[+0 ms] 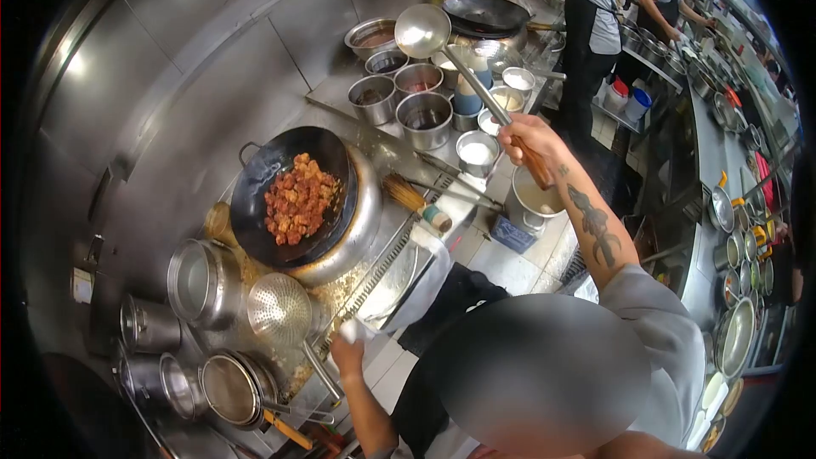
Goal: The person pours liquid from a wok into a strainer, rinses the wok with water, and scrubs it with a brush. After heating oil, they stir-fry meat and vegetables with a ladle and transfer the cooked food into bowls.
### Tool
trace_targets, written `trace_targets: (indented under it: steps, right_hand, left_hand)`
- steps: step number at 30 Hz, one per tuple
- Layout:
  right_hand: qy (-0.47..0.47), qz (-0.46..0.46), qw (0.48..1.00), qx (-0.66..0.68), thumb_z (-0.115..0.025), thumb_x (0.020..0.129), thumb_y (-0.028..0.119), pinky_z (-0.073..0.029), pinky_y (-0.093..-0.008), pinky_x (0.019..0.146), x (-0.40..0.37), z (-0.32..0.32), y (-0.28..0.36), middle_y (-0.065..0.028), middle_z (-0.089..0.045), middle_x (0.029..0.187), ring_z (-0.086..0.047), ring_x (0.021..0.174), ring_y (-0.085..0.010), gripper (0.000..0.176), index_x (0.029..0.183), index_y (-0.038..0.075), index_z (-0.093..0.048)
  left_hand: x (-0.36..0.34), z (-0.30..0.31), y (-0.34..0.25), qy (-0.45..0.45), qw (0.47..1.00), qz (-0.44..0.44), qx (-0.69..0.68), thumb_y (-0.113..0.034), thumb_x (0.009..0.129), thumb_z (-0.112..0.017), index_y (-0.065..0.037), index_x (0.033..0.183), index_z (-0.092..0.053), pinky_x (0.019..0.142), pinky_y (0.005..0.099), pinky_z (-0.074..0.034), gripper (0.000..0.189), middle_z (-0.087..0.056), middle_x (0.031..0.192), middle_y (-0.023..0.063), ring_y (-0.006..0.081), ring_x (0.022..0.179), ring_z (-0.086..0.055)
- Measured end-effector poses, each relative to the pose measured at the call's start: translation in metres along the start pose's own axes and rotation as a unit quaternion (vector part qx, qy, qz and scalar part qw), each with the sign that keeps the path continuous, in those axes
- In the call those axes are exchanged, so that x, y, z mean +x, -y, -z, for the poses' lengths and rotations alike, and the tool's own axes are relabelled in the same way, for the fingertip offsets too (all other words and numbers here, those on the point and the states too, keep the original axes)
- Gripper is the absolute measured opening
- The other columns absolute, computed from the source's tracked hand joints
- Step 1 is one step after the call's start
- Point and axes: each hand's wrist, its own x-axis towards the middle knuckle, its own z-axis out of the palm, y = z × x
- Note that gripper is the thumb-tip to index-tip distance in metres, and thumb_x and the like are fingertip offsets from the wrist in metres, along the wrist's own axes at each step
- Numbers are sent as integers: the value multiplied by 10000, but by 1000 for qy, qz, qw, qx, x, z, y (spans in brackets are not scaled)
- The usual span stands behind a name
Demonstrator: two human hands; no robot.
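My right hand (534, 143) is closed round the wooden handle of a steel ladle (422, 31), raised above several metal pots of seasonings. My left hand (347, 354) is low at the stove's front edge, its fingers closed on a small white cloth (351, 330). Beside it, a perforated strainer (280, 308) rests on the stove, its handle pointing toward me. A black wok (246, 204) sits tilted on the burner ring. In it lies a heap of reddish-brown fried chunks (299, 198), apart from both hands.
A bamboo brush (406, 194) lies right of the wok. Steel pots (204, 285) and a fine sieve (229, 388) stand at the lower left. Sauce pots (424, 121) line the back. Co-workers (592, 0) stand farther along; a counter (705, 161) with pans runs along the right.
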Motion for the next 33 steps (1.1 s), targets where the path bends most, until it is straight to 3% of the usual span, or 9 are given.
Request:
trace_targets:
  steps: [2, 3, 4, 6, 13, 22, 25, 28, 33]
  right_hand:
    - [-9, 4, 998, -58, -560, 781, 57, -409, -262, 396, 52, 20, -1, -36, -551, 654, -504, 450, -116, 96, 866, 13, -560]
    - [-22, 0, 996, -87, -565, 780, 58, -413, -268, 400, 73, 22, 6, -37, -553, 653, -505, 450, -120, 83, 848, 11, -561]
    - [-35, -5, 993, -117, -570, 779, 60, -418, -274, 405, 94, 28, 12, -38, -555, 651, -506, 450, -123, 72, 829, 9, -563]
    - [-23, -15, 988, -153, -573, 771, 70, -436, -286, 425, 145, 42, 16, -45, -554, 629, -528, 465, -139, 71, 775, -1, -566]
    - [-15, -1, 939, -344, -570, 748, 110, -447, -320, 432, 312, 51, 10, -85, -574, 587, -563, 476, -182, 118, 712, -3, -562]
    - [13, -55, 897, -438, -596, 753, 150, -446, -317, 438, 392, 41, -18, -106, -576, 588, -565, 469, -200, 182, 784, -29, -588]
    - [31, -80, 918, -386, -603, 767, 142, -447, -312, 422, 409, 49, -25, -79, -590, 597, -563, 461, -189, 151, 775, -9, -600]
    - [39, -137, 949, -281, -556, 810, 138, -434, -297, 436, 434, 56, -27, -34, -573, 586, -527, 465, -149, 132, 727, 40, -591]
    - [106, -205, 973, -26, -499, 855, 200, -389, -250, 442, 406, 46, 1, 17, -469, 539, -469, 490, -110, 206, 672, 107, -497]
  left_hand:
    - [-2, 2, 15, -31, 981, 16, -190, -142, 668, -658, 35, 1148, -488, 807, 409, -485, 539, -600, 1030, 185, 280, 913, -607]
    - [-8, 15, -1, -24, 951, 107, -288, -105, 680, -635, 27, 1174, -482, 803, 377, -478, 534, -597, 1031, 154, 250, 913, -592]
    - [-13, 28, -18, -15, 903, 196, -381, -68, 692, -612, 19, 1200, -475, 798, 344, -471, 532, -594, 1033, 122, 221, 914, -577]
    - [-18, 23, -5, -61, 803, 213, -553, -28, 722, -582, -4, 1202, -478, 752, 318, -479, 492, -600, 1010, 98, 221, 870, -587]
    - [-23, 32, -53, -130, 779, 259, -556, -217, 821, -620, -40, 1121, -503, 573, 370, -495, 368, -596, 837, 96, 224, 663, -593]
    - [-45, 51, -152, -191, 621, 301, -698, -422, 862, -529, -53, 1094, -535, 647, 343, -473, 436, -600, 829, 99, 221, 726, -579]
    - [-46, 49, -157, -167, 551, 242, -781, -463, 864, -496, -56, 1044, -545, 685, 372, -463, 448, -575, 809, 103, 242, 708, -556]
    - [-46, 54, -154, -137, 571, 198, -784, -518, 846, -464, -73, 1040, -551, 746, 389, -435, 494, -569, 797, 75, 223, 702, -539]
    - [-25, 62, -173, -129, 545, 223, -798, -599, 850, -403, -118, 1122, -553, 663, 478, -472, 572, -609, 872, 93, 248, 738, -585]
